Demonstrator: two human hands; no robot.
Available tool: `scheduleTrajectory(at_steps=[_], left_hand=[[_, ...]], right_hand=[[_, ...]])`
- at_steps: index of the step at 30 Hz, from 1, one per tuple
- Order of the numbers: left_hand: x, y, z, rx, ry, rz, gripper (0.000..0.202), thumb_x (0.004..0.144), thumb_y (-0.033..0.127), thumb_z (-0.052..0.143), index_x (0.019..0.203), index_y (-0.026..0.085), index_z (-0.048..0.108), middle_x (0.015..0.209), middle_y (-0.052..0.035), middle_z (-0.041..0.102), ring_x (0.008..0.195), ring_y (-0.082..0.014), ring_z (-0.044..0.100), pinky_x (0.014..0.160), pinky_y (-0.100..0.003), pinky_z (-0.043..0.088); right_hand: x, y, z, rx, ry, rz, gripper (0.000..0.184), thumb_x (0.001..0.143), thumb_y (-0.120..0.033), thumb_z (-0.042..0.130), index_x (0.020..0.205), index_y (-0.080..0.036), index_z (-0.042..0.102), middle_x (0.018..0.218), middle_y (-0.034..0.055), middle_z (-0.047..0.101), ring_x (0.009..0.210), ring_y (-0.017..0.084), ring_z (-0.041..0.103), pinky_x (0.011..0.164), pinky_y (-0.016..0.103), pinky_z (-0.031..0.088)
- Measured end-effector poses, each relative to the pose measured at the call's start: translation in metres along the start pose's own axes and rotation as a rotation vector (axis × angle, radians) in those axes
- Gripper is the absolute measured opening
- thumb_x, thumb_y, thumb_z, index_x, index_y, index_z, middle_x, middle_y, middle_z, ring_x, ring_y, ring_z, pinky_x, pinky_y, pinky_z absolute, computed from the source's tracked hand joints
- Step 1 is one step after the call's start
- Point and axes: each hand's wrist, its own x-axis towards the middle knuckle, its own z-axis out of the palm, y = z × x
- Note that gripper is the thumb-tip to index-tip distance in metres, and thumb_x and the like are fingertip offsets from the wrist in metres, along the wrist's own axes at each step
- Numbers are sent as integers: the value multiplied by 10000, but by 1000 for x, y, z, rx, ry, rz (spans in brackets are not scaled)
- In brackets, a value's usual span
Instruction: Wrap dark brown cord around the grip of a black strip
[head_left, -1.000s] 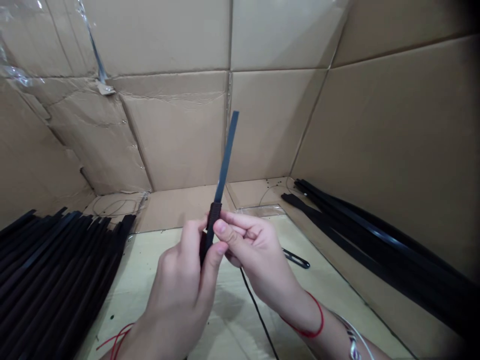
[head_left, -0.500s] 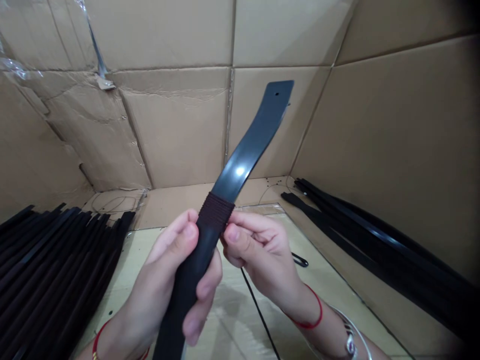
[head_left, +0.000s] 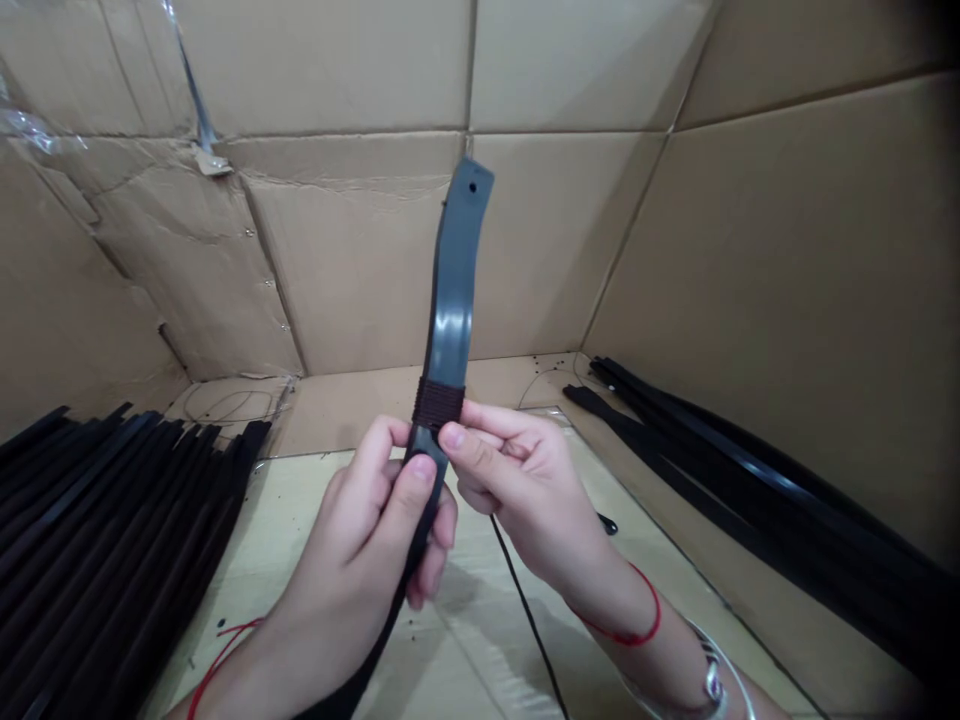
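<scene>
A long black strap-like strip [head_left: 453, 270], glossy and slightly curved, with a small hole near its top end, stands tilted in front of me. Dark brown cord [head_left: 439, 402] is wound round it in a tight band of several turns. My left hand [head_left: 390, 510] is closed round the strip just below the band, thumb on its face. My right hand [head_left: 517, 470] pinches the cord at the band's lower right edge, thumb and forefinger pressed together. From under that hand a loose length of cord [head_left: 529, 610] hangs down toward me.
Many dark strips [head_left: 112, 530] lie side by side at the left. More long black strips [head_left: 735, 470] rest along the right cardboard wall [head_left: 787, 280]. A black looped tool end [head_left: 609, 524] shows behind my right wrist. Pale board [head_left: 300, 500] covers the work surface.
The strip has turned more upright, its top end swinging left, and its edge now shows. My left hand has rolled with it; my right hand stays at the band.
</scene>
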Motion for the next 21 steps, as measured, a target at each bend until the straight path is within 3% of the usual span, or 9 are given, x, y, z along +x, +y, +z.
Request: scheduleTrajectory(at_steps=[5,9,12,14,18,21], left_hand=[[-8,20,-12,-338,-223,-141,185,992,393,422,928,222,455,628,57,572,382,-15,436,389,-87,333],[-13,23,-17,-554,-442,-209,236,984,446,392,1081,243,462,533,57,533,299,-19,309,327,-96,300],[-10,16,-16,-557,-478,-186,361,987,487,339,1218,225,430,512,45,528,306,-50,348,314,-116,308],[-5,10,-13,-377,-342,-145,375,991,482,349,1238,214,433,584,18,578,394,-71,465,385,-140,391],[-1,0,-2,162,178,104,324,979,426,447,1259,265,422,831,6,640,643,-80,563,582,-166,468],[-5,-6,4,456,261,304,311,971,371,486,1261,297,402,997,-1,675,752,-94,626,648,-194,491]], right_hand=[[-5,-10,-5,-10,-110,-41,183,902,-222,631,1019,-144,749,558,-58,282,473,42,188,402,183,128],[-8,-14,-6,27,-259,-56,225,925,-233,598,1097,-187,736,591,-34,379,482,51,251,403,191,166],[-7,-11,-5,71,-242,-72,219,913,-245,618,1087,-194,740,651,-9,469,487,42,277,395,184,180],[-5,-7,-4,64,-157,-94,188,895,-237,642,1028,-167,754,606,-22,443,461,35,246,382,182,168],[-2,0,2,79,-23,-81,161,861,-238,685,981,-142,735,532,-63,354,430,28,185,362,174,160],[-3,2,6,73,45,-71,133,844,-261,706,872,-132,725,522,-70,318,439,27,185,362,169,154]])
